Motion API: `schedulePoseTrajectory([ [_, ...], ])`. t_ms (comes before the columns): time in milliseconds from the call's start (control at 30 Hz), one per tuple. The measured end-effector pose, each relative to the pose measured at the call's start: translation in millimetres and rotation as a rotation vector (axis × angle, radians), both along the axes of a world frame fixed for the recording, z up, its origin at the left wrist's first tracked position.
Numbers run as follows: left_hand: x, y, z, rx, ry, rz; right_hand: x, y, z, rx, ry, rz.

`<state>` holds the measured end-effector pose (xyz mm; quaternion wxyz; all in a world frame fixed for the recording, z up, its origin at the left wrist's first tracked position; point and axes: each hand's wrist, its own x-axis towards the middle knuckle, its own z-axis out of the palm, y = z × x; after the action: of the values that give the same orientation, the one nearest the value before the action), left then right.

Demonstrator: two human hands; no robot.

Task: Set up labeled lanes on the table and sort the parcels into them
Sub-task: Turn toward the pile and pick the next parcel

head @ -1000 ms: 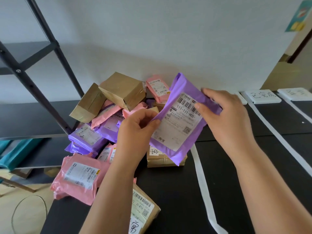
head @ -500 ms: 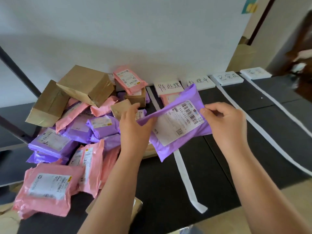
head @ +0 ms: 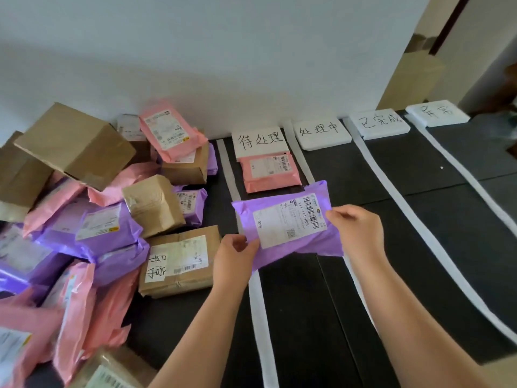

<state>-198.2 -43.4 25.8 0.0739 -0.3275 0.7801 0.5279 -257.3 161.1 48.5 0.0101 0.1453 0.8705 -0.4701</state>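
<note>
— Over the leftmost lane of the black table [head: 391, 219], which way does the purple plastic mailer parcel [head: 288, 225] lie?

— Crosswise. Its long axis runs left to right, with the right end tilted a little farther from the person. The white shipping label [head: 279, 229] faces up, barcode toward the right end.

— Who holds it?

— Both hands. The left hand [head: 235, 256] pinches the near left corner, thumb on top. The right hand [head: 355, 231] grips the right end with curled fingers.

— Where in the lane?

— Just nearer than a flat pink plastic mailer [head: 268, 172], which lies against the white foam label block [head: 260, 141] with black handwriting.

— Resting or lifted?

— I cannot tell. Its ends cover parts of the white tape strips [head: 261, 317] bordering the lane.

— Anything else unclear?

— The label's small print is too blurred to read, and the fingers beneath the parcel are hidden. The heap of brown boxes and pink and purple mailers [head: 106, 228] at left is cut off by the frame edge.
</note>
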Motion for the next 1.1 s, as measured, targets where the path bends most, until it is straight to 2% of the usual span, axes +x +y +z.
schedulePoseTrajectory([
  [267, -86.3, 12.9, -51.1, -0.109, -0.071, -0.024, -93.8, 4.7, -66.9, 0.034, -0.187, 0.099],
  [467, -122.3, 11.2, -79.2, -0.189, -0.144, -0.052, -135.0, -7.8, -99.4, 0.097, -0.197, 0.249],
  [800, -121.6, 11.0, -84.5, -0.204, -0.178, -0.211, -140.4, -6.6, -121.8, 0.240, -0.149, 0.325],
  [933, -110.4, 14.6, -67.0, -0.211, -0.147, -0.159, -131.2, -4.5, -111.4, 0.222, -0.118, 0.250],
  [1100, -77.4, 12.7, -34.4, -0.219, -0.022, -0.088, -109.3, -11.1, -81.2, 0.148, -0.055, 0.171],
])
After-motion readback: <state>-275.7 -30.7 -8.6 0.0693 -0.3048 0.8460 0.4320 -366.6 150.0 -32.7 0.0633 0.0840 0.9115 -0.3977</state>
